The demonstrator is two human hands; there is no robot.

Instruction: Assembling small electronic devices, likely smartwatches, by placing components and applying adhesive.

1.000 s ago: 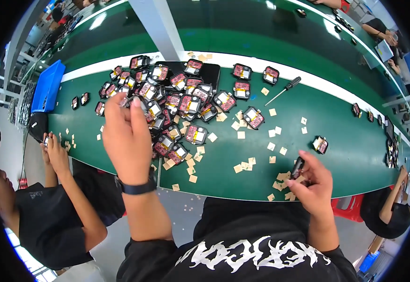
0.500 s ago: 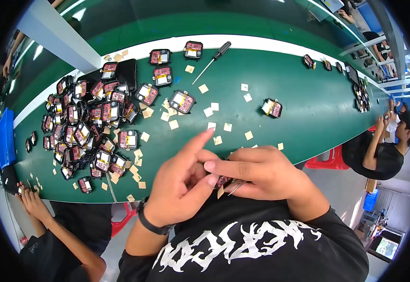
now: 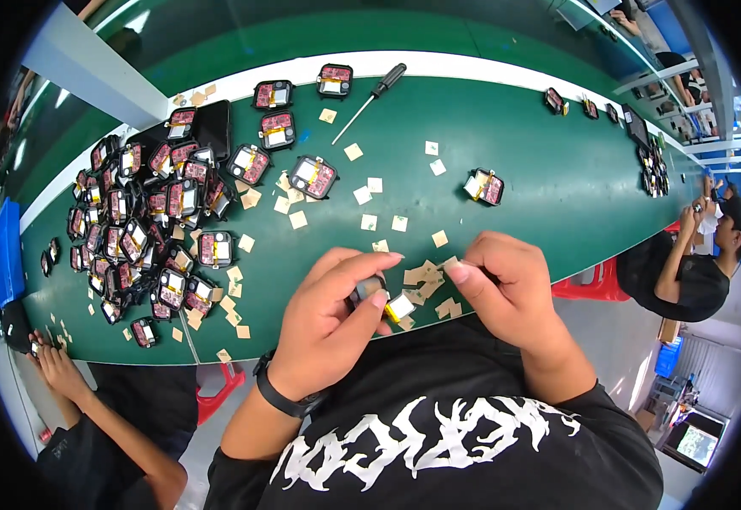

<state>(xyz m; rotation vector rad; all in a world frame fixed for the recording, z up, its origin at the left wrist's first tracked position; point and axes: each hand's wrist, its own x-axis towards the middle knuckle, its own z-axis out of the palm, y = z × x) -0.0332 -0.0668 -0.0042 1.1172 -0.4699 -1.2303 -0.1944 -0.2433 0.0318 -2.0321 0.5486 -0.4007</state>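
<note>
My left hand (image 3: 332, 306) is closed around a small dark electronic housing (image 3: 365, 291), which my fingers largely cover. From its right side sticks out a silver-white battery (image 3: 400, 308) with yellow tape. Off to the right and a little higher, my right hand (image 3: 506, 289) pinches a small tan square pad (image 3: 451, 263) between thumb and forefinger. Loose tan pads (image 3: 422, 274) lie scattered on the green table between and beyond my hands. A single open housing (image 3: 483, 187) with a red board and white battery rests farther out.
Many black housings with red boards are heaped (image 3: 145, 212) on the left, with several more set apart nearby. A screwdriver (image 3: 371, 100) lies at the far edge. A blue bin (image 3: 8, 253) stands far left. People sit at both sides, one by a red stool (image 3: 591, 282).
My right hand has drawn away from my left, to the right, with a pad in its fingertips. The battery now shows beside the left hand. The view has shifted slightly.
</note>
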